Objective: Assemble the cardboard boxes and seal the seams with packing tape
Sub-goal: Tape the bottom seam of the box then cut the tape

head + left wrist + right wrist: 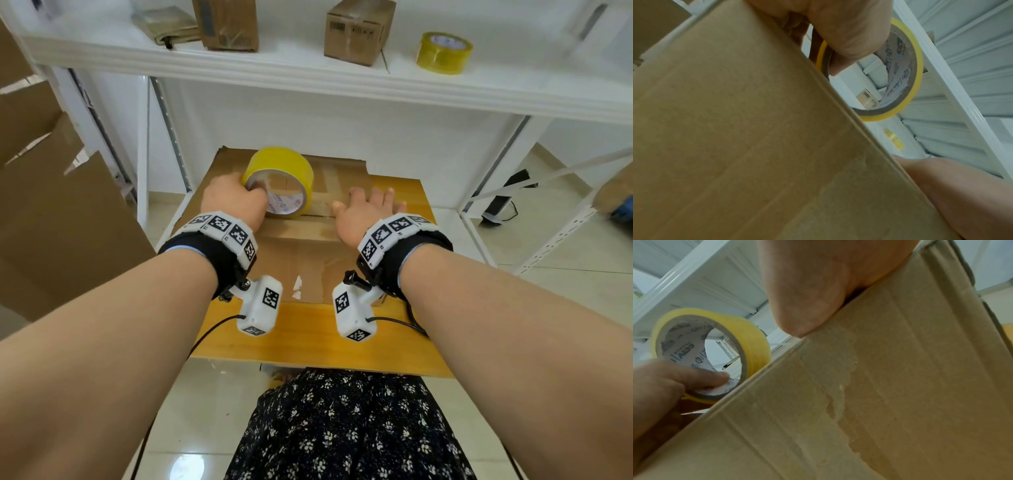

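Observation:
A brown cardboard box (308, 260) sits on the wooden table (308, 339), its top flaps folded down and old tape marks along the seam. My left hand (233, 198) grips a yellow packing tape roll (284, 171) standing on edge on the box top, thumb inside the core. In the left wrist view the fingers curl round the roll (898, 65) above the box wall (735, 146). My right hand (366, 212) lies flat on the box top, right of the roll, fingers spread. The right wrist view shows its palm (818, 280) pressing the box edge (900, 386), with the roll (756, 340) to the left.
A white shelf (308, 72) overhangs the table, carrying two small cardboard boxes (358, 31) and a second tape roll (443, 51). Large cardboard sheets (51, 222) lean at the left. White rack posts (496, 178) stand on both sides of the table.

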The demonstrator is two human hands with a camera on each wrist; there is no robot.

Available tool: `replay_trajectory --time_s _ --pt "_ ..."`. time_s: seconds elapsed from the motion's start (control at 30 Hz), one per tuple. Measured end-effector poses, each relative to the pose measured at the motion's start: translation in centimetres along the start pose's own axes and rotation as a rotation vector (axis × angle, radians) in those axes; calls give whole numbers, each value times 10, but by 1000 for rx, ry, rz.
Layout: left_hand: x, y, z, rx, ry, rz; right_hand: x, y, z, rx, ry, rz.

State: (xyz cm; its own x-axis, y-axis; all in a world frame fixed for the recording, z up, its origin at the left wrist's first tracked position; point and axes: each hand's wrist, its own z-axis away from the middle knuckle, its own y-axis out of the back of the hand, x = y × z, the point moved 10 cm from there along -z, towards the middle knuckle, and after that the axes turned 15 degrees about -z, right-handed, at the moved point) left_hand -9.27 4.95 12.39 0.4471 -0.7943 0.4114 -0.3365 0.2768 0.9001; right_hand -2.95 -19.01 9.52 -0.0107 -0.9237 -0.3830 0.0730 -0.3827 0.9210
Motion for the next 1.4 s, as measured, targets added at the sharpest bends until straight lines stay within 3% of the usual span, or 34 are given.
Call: replay_trajectory --time_s 0.17,0.37,0.53,0.67,0.9,1.23,1.4 --pt "-7 -25 -2 -190 57 -26 -4 -4 4 -1 -44 46" --pt "-5 -25 -3 -155 13 -142 -20 -6 9 -24 -126 82" --pt "-3 -24 -2 -148 -7 -163 -34 -11 0 0 85 31" --pt "-1 -19 -3 -135 -45 -125 -32 -12 -2 1 92 -2" --pt "-22 -7 -6 -2 52 67 -31 -10 2 -5 133 -22" --pt "-29 -9 8 -45 154 310 -29 -16 0 -62 107 20" --pt "-21 -9 12 -77 99 234 -27 -22 -3 -91 72 38"
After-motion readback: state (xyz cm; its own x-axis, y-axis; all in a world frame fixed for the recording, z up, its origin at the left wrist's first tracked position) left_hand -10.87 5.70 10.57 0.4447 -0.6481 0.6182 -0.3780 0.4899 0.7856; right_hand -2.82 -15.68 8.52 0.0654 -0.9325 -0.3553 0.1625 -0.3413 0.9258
